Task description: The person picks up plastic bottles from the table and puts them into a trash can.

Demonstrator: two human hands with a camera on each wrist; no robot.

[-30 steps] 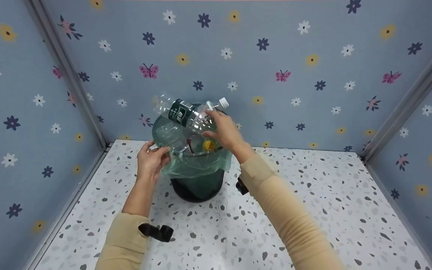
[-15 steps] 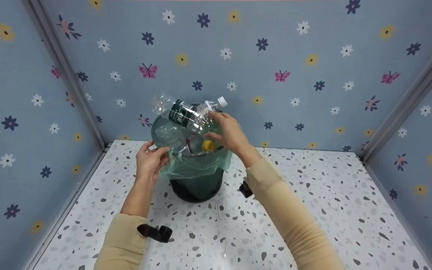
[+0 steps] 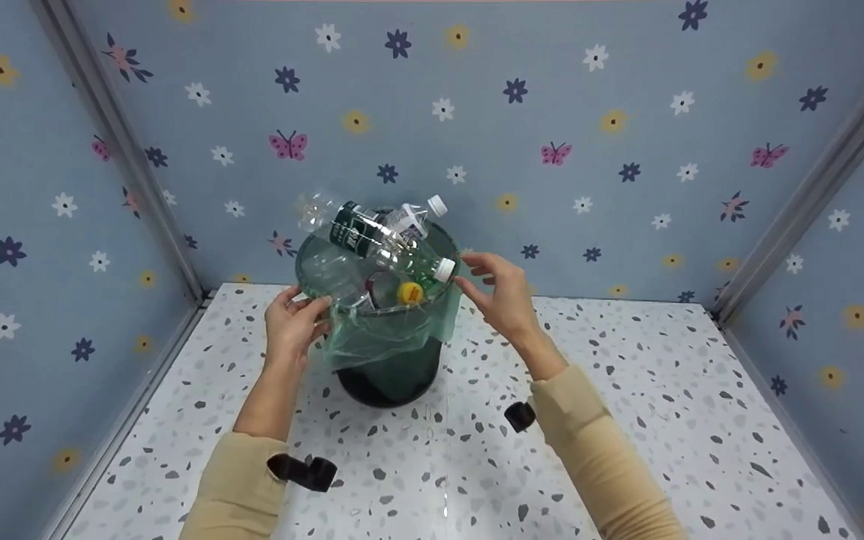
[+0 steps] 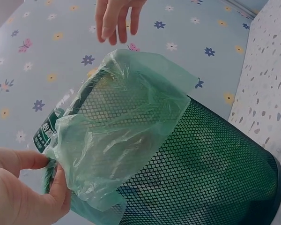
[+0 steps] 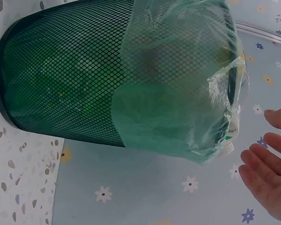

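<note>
A dark mesh trash bin [image 3: 391,375] stands upright, its green plastic liner [image 3: 394,337] folded over the rim. My left hand [image 3: 293,326] pinches the liner and rim at the near left, thumb and fingers on either side in the left wrist view. My right hand [image 3: 503,296] is just right of the rim with fingers spread and nothing in them. Clear plastic bottles fill the bin's mouth. One with a dark green label [image 3: 353,229] lies tilted across the top, its white cap [image 3: 443,270] near the right rim. A yellow cap [image 3: 410,292] shows at the front.
The bin stands on a white speckled floor [image 3: 612,420], close to a blue flowered back wall [image 3: 589,97]. Side panels [image 3: 34,315] rise at left and right. A second white-capped bottle [image 3: 411,219] sticks up at the bin's back right.
My right hand has let go of the green-labelled bottle and moved right, off the bin's mouth. That bottle stays on top, its white cap now showing. My left hand keeps its place.
</note>
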